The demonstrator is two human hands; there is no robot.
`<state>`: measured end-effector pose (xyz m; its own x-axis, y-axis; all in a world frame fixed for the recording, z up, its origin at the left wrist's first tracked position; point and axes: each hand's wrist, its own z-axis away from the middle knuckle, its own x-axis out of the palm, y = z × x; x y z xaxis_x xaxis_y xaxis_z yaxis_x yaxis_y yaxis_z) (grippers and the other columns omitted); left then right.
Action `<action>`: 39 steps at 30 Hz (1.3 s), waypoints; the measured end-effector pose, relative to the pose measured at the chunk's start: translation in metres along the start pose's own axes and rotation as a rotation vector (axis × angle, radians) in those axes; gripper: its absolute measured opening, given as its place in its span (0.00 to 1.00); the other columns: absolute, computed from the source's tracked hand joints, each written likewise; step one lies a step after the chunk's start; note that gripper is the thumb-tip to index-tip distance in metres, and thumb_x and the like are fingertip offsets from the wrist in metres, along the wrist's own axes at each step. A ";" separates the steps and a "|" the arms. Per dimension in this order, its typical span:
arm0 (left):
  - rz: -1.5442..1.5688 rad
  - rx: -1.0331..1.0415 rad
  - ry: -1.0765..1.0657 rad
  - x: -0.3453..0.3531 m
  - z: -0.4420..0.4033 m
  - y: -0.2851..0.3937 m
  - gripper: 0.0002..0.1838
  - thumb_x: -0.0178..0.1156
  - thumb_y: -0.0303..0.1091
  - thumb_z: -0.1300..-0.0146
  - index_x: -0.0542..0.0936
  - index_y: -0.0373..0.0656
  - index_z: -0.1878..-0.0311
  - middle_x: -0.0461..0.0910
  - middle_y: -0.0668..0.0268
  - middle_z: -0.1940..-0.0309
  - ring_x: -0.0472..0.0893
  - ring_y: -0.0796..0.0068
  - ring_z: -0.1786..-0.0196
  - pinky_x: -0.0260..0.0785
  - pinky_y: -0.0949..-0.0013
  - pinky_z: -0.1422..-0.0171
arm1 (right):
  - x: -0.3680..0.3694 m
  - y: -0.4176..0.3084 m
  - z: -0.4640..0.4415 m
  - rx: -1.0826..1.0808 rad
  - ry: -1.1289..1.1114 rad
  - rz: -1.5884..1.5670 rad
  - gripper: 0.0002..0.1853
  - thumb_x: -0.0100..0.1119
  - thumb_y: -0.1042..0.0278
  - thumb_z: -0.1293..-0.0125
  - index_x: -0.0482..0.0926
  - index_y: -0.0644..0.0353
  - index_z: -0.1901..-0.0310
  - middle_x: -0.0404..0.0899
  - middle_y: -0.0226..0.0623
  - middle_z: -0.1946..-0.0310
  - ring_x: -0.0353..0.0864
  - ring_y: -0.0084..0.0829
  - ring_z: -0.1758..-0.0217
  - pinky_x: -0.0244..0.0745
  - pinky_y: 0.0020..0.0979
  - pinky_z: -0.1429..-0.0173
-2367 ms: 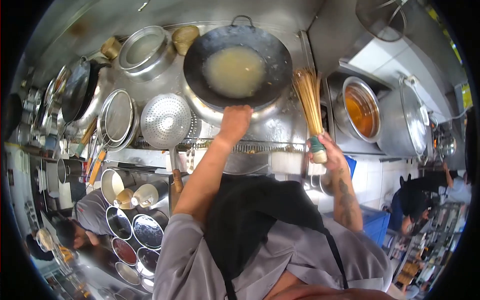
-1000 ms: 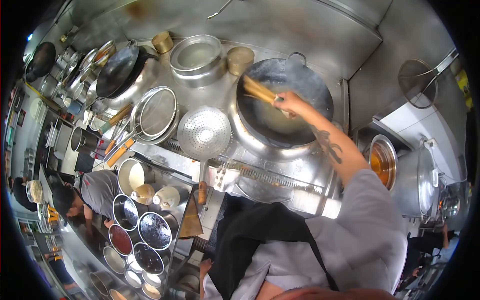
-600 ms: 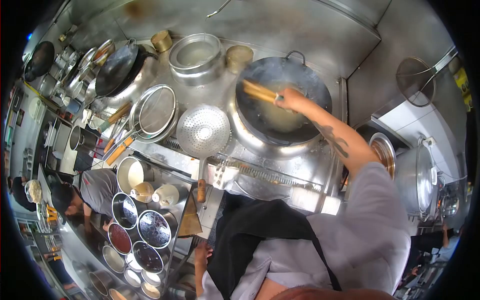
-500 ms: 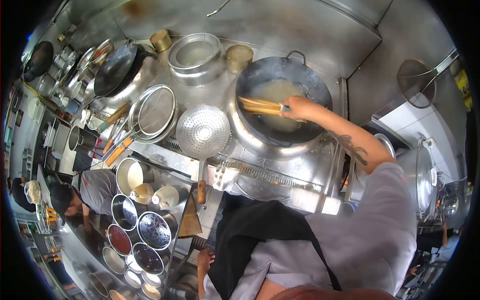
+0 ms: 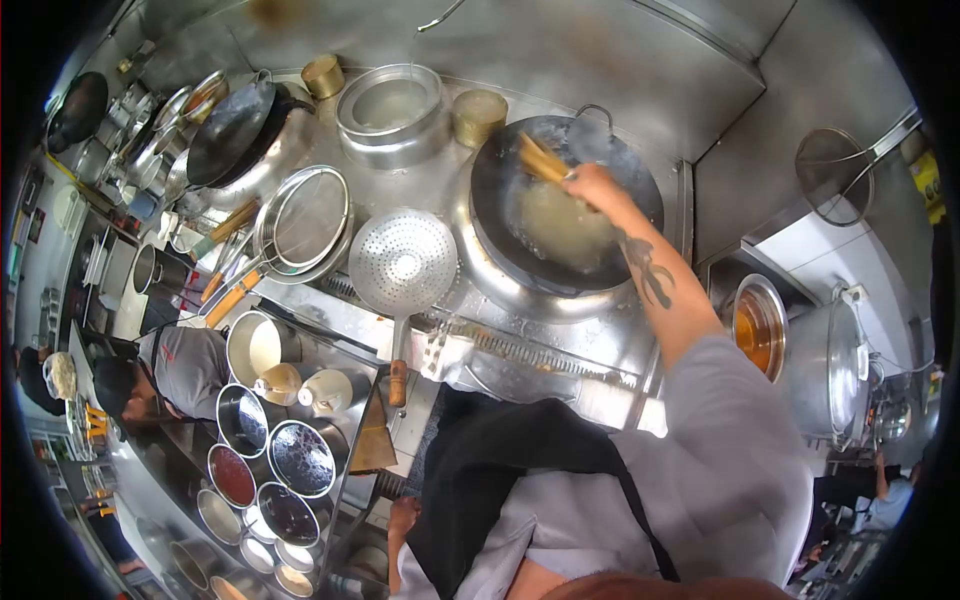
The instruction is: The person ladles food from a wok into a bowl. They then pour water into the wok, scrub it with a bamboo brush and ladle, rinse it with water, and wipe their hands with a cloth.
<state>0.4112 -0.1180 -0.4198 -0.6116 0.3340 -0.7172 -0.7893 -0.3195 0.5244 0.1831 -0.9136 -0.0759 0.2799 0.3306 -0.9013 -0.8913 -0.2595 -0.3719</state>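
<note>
My right hand (image 5: pixel 592 185) is closed around a bamboo wok brush (image 5: pixel 541 158), whose splayed, slightly blurred bristles are at the far left inner wall of the dark wok (image 5: pixel 490 215). Cloudy yellowish liquid (image 5: pixel 565 225) lies in the bottom of this wok, and a little steam rises from it. Low beside the black apron, my left hand (image 5: pixel 403 515) hangs with its fingers curled in; nothing shows in it. A perforated ladle strainer (image 5: pixel 404 262) with a wooden handle rests left of the wok, on the stove's front edge.
Behind the stove stand a steel pot (image 5: pixel 390 125) and a brass-coloured tin (image 5: pixel 479 118). Mesh strainers (image 5: pixel 308 215) and a second wok (image 5: pixel 230 135) are at left. Several sauce containers (image 5: pixel 303 458) fill the near-left cart. Orange liquid sits in a pot (image 5: pixel 760 328) at right. Another person (image 5: pixel 185 375) bends at far left.
My right hand has swept the brush from the middle left of the wok up towards its far rim. The orange liquid's pot has come out from behind my arm. My left hand stays low.
</note>
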 end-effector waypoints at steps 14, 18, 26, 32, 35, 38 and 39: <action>0.900 -0.673 0.144 -0.108 -0.024 0.078 0.09 0.50 0.41 0.34 0.77 0.49 0.63 0.78 0.72 0.74 0.79 0.78 0.75 0.70 0.72 0.75 | 0.002 -0.016 0.082 -0.202 -0.064 0.425 0.19 0.64 0.55 0.47 0.83 0.64 0.61 0.83 0.53 0.67 0.84 0.49 0.62 0.78 0.46 0.56; 1.087 -0.833 0.056 -0.071 -0.012 0.061 0.08 0.51 0.38 0.35 0.77 0.49 0.63 0.77 0.71 0.75 0.78 0.78 0.76 0.67 0.72 0.77 | -0.010 -0.017 0.073 -0.190 -0.082 0.480 0.17 0.63 0.58 0.46 0.84 0.63 0.62 0.83 0.53 0.63 0.83 0.50 0.58 0.78 0.45 0.52; 1.327 -0.903 0.087 -0.050 -0.004 0.059 0.08 0.51 0.34 0.36 0.78 0.47 0.67 0.77 0.69 0.77 0.77 0.76 0.76 0.63 0.71 0.78 | -0.005 0.007 0.060 -0.079 -0.035 0.429 0.17 0.62 0.58 0.45 0.83 0.63 0.60 0.83 0.50 0.60 0.83 0.48 0.56 0.78 0.42 0.49; 0.178 -0.039 0.200 0.016 0.002 0.006 0.05 0.56 0.32 0.44 0.79 0.41 0.69 0.80 0.56 0.74 0.80 0.53 0.68 0.70 0.56 0.68 | -0.008 -0.015 0.011 0.105 0.010 0.090 0.19 0.64 0.54 0.46 0.83 0.65 0.64 0.83 0.52 0.67 0.84 0.47 0.60 0.78 0.42 0.54; 0.105 0.047 0.241 0.020 -0.006 -0.002 0.06 0.56 0.32 0.44 0.78 0.41 0.70 0.79 0.56 0.74 0.80 0.53 0.67 0.71 0.55 0.66 | 0.009 -0.042 0.042 0.049 -0.069 0.061 0.18 0.64 0.55 0.46 0.83 0.65 0.64 0.83 0.52 0.67 0.84 0.48 0.59 0.77 0.42 0.52; 0.544 -0.307 -0.004 0.000 0.022 0.017 0.07 0.53 0.33 0.40 0.79 0.44 0.70 0.79 0.62 0.77 0.81 0.64 0.71 0.70 0.60 0.70 | 0.013 -0.041 0.099 -0.061 -0.100 0.226 0.20 0.63 0.53 0.46 0.83 0.64 0.62 0.83 0.52 0.65 0.84 0.48 0.58 0.77 0.42 0.51; 0.970 -0.733 -0.268 -0.036 -0.015 0.024 0.08 0.52 0.34 0.37 0.79 0.45 0.69 0.78 0.66 0.77 0.81 0.70 0.73 0.70 0.63 0.73 | 0.011 -0.037 0.110 -0.137 -0.083 0.305 0.20 0.63 0.53 0.45 0.83 0.63 0.60 0.83 0.51 0.64 0.84 0.47 0.58 0.78 0.42 0.50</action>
<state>0.4148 -0.1512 -0.3882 -0.9848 -0.1730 -0.0159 0.1571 -0.9258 0.3438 0.1796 -0.8007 -0.0473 -0.0268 0.2901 -0.9566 -0.8717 -0.4752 -0.1197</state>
